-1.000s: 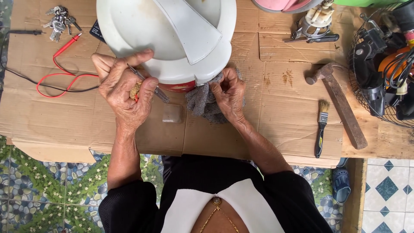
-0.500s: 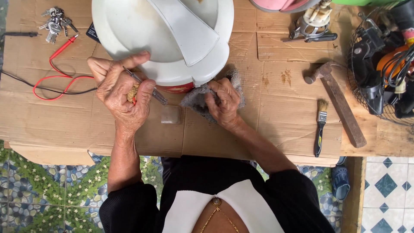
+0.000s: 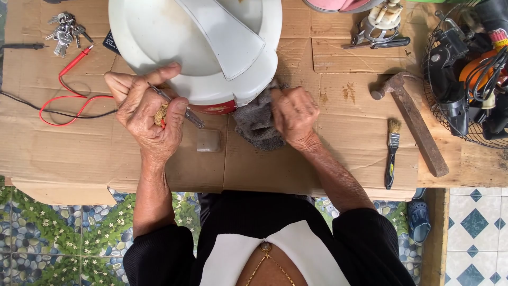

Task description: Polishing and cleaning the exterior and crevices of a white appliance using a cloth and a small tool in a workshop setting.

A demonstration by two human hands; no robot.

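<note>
Fan: a white fan (image 3: 196, 47) with a broad blade lies flat on the cardboard (image 3: 328, 159) that covers the desk, at the top middle of the view. A red part shows under its near rim.
Rag: a grey rag (image 3: 256, 124) is bunched against the fan's near-right rim, touching it.
Right hand: the right hand (image 3: 293, 114) is clenched on the rag and presses it to the rim. Its fingertips are hidden in the cloth.
Left hand: the left hand (image 3: 148, 114) rests at the fan's near-left rim, thumb lying along the edge. It grasps a thin screwdriver (image 3: 177, 106), with a small orange and tan bit tucked in the palm that I cannot tell apart.
Key relation: the fan lies straight ahead of both hands, just beyond them, and both touch its near rim. The screwdriver's long axis runs from upper left to lower right, with its thicker end pointing towards the rag. The right hand is the one on the rag; the left is nearer the fan's left side.
Small block: a pale, clear block (image 3: 208, 140) sits on the cardboard just below the screwdriver, between the two hands.
Left of desk: red and black leads (image 3: 63, 100) curl beside the left hand; keys (image 3: 64, 33) lie beyond them.
Right of desk: a hammer (image 3: 415, 122) and a brush (image 3: 392, 153) lie well apart from the right hand, both roughly lengthwise towards the person. A wire fan guard (image 3: 468, 74) holds tools at the far right, and a small metal motor part (image 3: 378, 29) sits above.
</note>
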